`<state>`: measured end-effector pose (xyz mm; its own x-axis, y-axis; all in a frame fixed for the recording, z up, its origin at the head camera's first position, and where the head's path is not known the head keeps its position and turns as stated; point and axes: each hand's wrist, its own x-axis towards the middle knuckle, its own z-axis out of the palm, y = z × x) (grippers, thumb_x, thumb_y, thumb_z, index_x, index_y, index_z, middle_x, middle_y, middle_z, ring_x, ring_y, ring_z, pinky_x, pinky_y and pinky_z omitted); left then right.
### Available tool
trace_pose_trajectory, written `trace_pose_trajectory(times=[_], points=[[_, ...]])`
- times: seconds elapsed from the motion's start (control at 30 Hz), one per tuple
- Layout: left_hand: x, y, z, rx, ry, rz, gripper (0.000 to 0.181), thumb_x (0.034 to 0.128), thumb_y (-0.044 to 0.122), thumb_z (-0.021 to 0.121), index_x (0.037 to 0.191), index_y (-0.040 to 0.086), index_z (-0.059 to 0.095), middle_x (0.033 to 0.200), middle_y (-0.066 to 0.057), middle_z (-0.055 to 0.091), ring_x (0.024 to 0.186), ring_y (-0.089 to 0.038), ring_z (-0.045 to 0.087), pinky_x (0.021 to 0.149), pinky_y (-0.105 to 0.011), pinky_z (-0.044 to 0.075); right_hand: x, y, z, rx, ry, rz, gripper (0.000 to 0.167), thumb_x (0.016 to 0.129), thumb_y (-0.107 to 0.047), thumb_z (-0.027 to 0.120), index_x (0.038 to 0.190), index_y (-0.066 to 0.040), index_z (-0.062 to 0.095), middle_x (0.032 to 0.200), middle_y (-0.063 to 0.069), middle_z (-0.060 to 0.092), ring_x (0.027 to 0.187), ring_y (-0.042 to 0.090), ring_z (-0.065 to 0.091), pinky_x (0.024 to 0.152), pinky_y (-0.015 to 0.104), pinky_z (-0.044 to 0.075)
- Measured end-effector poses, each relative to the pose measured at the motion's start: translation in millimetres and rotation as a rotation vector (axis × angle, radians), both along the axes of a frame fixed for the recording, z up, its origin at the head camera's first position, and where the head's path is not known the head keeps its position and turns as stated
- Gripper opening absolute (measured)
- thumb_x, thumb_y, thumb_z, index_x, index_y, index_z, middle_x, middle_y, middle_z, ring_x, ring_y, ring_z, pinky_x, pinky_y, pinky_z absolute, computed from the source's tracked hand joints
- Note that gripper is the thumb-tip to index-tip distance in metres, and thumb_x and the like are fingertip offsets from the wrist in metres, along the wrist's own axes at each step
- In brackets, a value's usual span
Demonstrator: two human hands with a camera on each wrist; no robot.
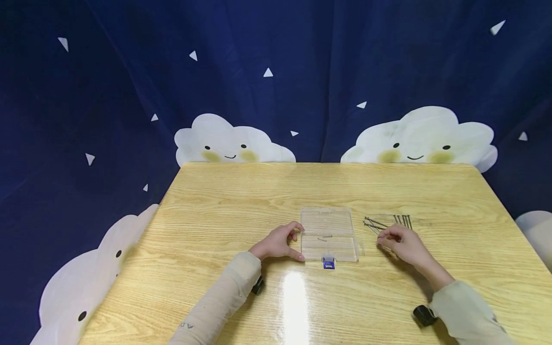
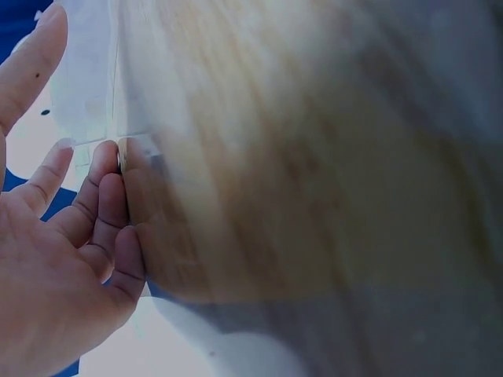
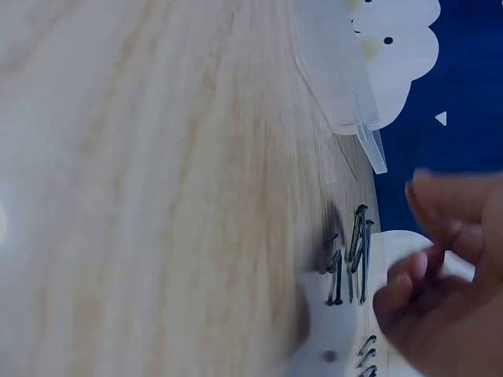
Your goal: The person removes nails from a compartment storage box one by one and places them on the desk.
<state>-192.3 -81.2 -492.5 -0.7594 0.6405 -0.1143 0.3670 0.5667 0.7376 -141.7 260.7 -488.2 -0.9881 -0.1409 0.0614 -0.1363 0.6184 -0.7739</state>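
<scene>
A clear plastic box (image 1: 327, 247) lies on the table with its lid (image 1: 326, 220) folded back and a blue latch (image 1: 328, 263) at the front. Two thin metal pieces (image 1: 322, 239) show inside. My left hand (image 1: 280, 239) touches the box's left side, thumb near the front corner and forefinger farther back, the other fingers loosely bent. Right of the box, my right hand (image 1: 401, 244) hovers beside a loose pile of dark nails (image 1: 373, 224), thumb and forefinger close together. Whether a nail is between them cannot be seen; in the right wrist view the hand is blurred.
Several more nails (image 1: 403, 221) lie side by side in a row behind my right hand. The wooden table (image 1: 233, 191) extends around the box. A dark blue curtain (image 1: 267, 28) with printed clouds hangs behind and left of the table.
</scene>
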Motion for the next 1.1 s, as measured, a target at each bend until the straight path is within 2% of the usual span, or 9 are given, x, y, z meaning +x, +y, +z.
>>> trace_pose_trajectory(times=[0.07, 0.17, 0.2, 0.33, 0.53, 0.73, 0.97, 1.1], points=[[0.3, 0.2, 0.0, -0.003, -0.002, 0.002, 0.064, 0.0648, 0.024, 0.083, 0.115, 0.009, 0.048, 0.085, -0.007, 0.051, 0.072, -0.016, 0.04, 0.065, -0.023, 0.032, -4.2, -2.2, -2.0, 0.011, 0.054, 0.063, 0.01, 0.082, -0.009, 0.067, 0.089, -0.003, 0.067, 0.073, 0.002, 0.046, 0.073, 0.022, 0.046, 0.064, 0.031, 0.039], [0.0, 0.4, -0.5, -0.009, -0.005, 0.005, 0.064, 0.0647, 0.024, 0.083, 0.116, 0.01, 0.048, 0.085, -0.006, 0.051, 0.072, -0.015, 0.04, 0.065, -0.022, 0.032, -9.9, -6.6, -3.8, 0.013, 0.13, 0.15, 0.009, 0.079, -0.006, 0.068, 0.088, -0.004, 0.067, 0.071, 0.0, 0.042, 0.069, 0.016, 0.044, 0.061, 0.028, 0.039], [0.0, 0.5, -0.5, -0.013, -0.007, 0.006, 0.064, 0.0646, 0.025, 0.083, 0.116, 0.011, 0.048, 0.085, -0.006, 0.051, 0.072, -0.014, 0.04, 0.066, -0.022, 0.032, -11.9, -8.1, -4.0, 0.019, 0.154, 0.169, 0.009, 0.079, -0.005, 0.069, 0.088, -0.004, 0.067, 0.071, -0.001, 0.042, 0.062, 0.012, 0.037, 0.054, 0.025, 0.033], [-0.1, 0.8, -1.1, -0.025, -0.015, 0.01, 0.065, 0.0648, 0.026, 0.083, 0.117, 0.012, 0.047, 0.086, -0.006, 0.051, 0.072, -0.013, 0.04, 0.066, -0.022, 0.032, -18.6, -14.4, -2.2, 0.009, 0.192, 0.213, 0.01, 0.078, -0.001, 0.068, 0.088, -0.004, 0.067, 0.071, -0.003, 0.044, 0.061, 0.007, 0.037, 0.052, 0.024, 0.033], [-0.3, 0.6, -1.1, -0.027, -0.021, 0.014, 0.065, 0.0649, 0.026, 0.083, 0.117, 0.012, 0.048, 0.085, -0.005, 0.051, 0.072, -0.013, 0.04, 0.066, -0.022, 0.033, -30.5, -24.1, 3.4, 0.019, 0.201, 0.271, 0.013, 0.077, -0.001, 0.069, 0.089, -0.005, 0.067, 0.067, -0.005, 0.043, 0.057, 0.007, 0.036, 0.051, 0.024, 0.032], [-0.5, 0.7, -1.1, -0.024, -0.018, 0.017, 0.064, 0.0644, 0.026, 0.083, 0.117, 0.012, 0.048, 0.085, -0.004, 0.051, 0.071, -0.012, 0.039, 0.066, -0.022, 0.032, -41.3, -36.0, 9.6, 0.011, 0.143, 0.294, 0.016, 0.077, -0.003, 0.07, 0.093, -0.003, 0.066, 0.069, -0.003, 0.043, 0.059, 0.01, 0.036, 0.052, 0.024, 0.032], [0.2, 0.3, 0.0, -0.031, -0.021, 0.017, 0.064, 0.0652, 0.026, 0.083, 0.117, 0.012, 0.047, 0.085, -0.003, 0.05, 0.07, -0.01, 0.038, 0.065, -0.022, 0.032, -51.4, -46.1, 7.0, -0.038, 0.157, 0.362, 0.017, 0.076, -0.003, 0.072, 0.092, -0.003, 0.067, 0.069, -0.003, 0.047, 0.057, 0.008, 0.036, 0.05, 0.024, 0.033], [0.7, 0.2, 1.6, -0.038, -0.019, 0.019, 0.064, 0.0655, 0.026, 0.083, 0.117, 0.012, 0.048, 0.086, -0.003, 0.05, 0.071, -0.011, 0.038, 0.066, -0.022, 0.032, -57.0, -50.6, 4.1, -0.026, 0.15, 0.413, 0.018, 0.074, 0.0, 0.072, 0.092, -0.003, 0.069, 0.075, 0.004, 0.051, 0.058, 0.012, 0.038, 0.052, 0.024, 0.035]])
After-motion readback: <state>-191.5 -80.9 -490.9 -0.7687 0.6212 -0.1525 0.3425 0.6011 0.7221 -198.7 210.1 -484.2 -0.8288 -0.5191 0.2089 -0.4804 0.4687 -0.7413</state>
